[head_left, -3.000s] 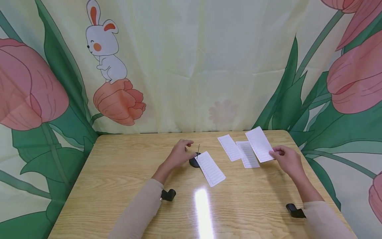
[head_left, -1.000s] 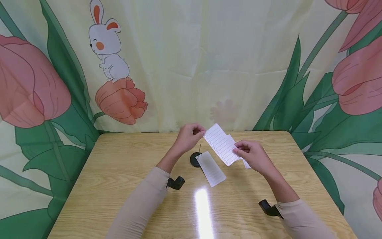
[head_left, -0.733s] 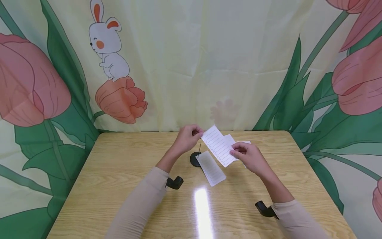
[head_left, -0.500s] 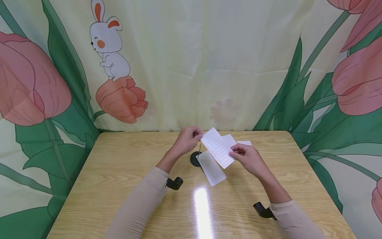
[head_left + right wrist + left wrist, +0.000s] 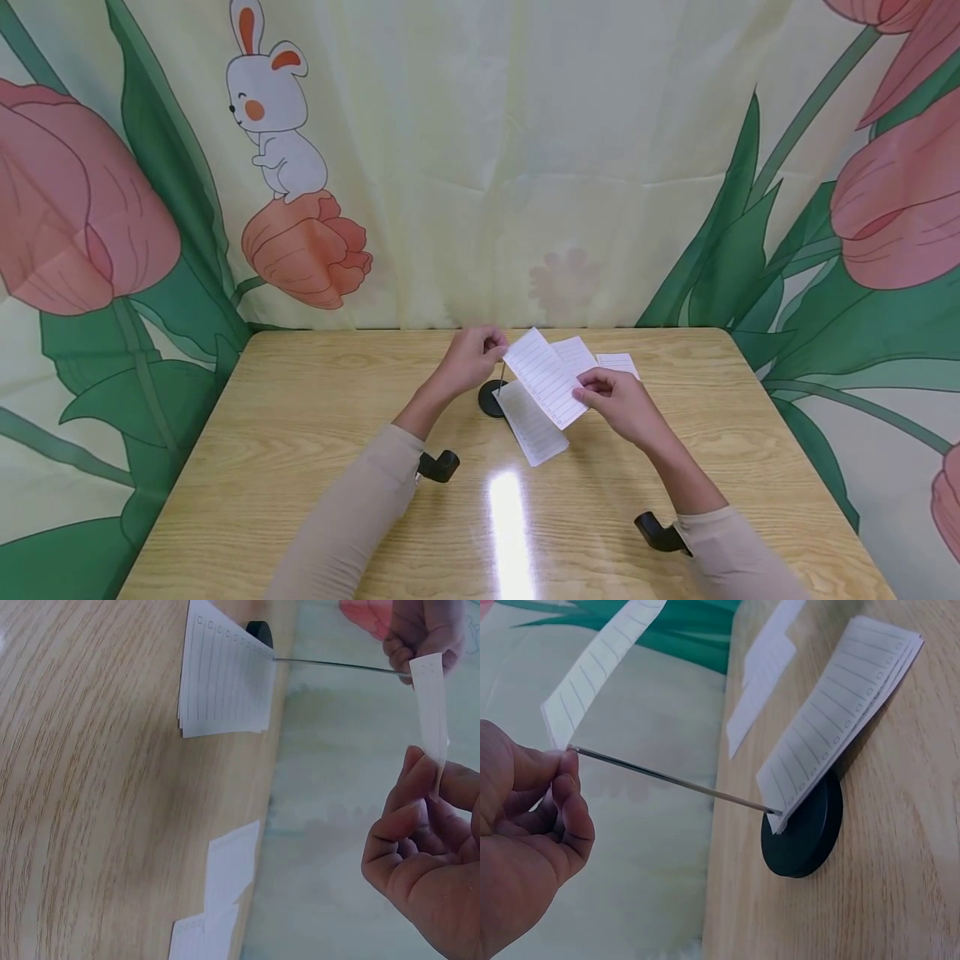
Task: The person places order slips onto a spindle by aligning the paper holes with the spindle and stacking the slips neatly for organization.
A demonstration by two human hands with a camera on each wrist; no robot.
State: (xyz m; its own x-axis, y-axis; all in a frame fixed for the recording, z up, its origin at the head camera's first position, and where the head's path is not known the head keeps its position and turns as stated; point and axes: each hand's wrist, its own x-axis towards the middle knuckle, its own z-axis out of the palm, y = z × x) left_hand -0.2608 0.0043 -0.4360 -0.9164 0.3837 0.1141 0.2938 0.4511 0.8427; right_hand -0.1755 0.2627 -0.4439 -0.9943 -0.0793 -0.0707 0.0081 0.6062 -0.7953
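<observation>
A lined paper slip with small checkboxes is held in the air between both hands. My left hand pinches its upper left corner at the tip of an upright metal spike. My right hand pinches the slip's opposite, lower right end. The spike rises from the round black base of a bill spike standing on the table. Several similar slips, a stack, are speared near their corner low on the spike. Whether the spike has pierced the held slip cannot be told; the fingers cover that spot.
Behind the right hand two loose slips lie on the wooden table: one white slip and another slip partly hidden. A curtain with printed tulips and a rabbit hangs behind the table's far edge.
Three seconds ago the right hand held the slip far to the right and the left hand was beside the spike. The slip came left, the left hand took its corner, and both lowered slightly toward the spike.
</observation>
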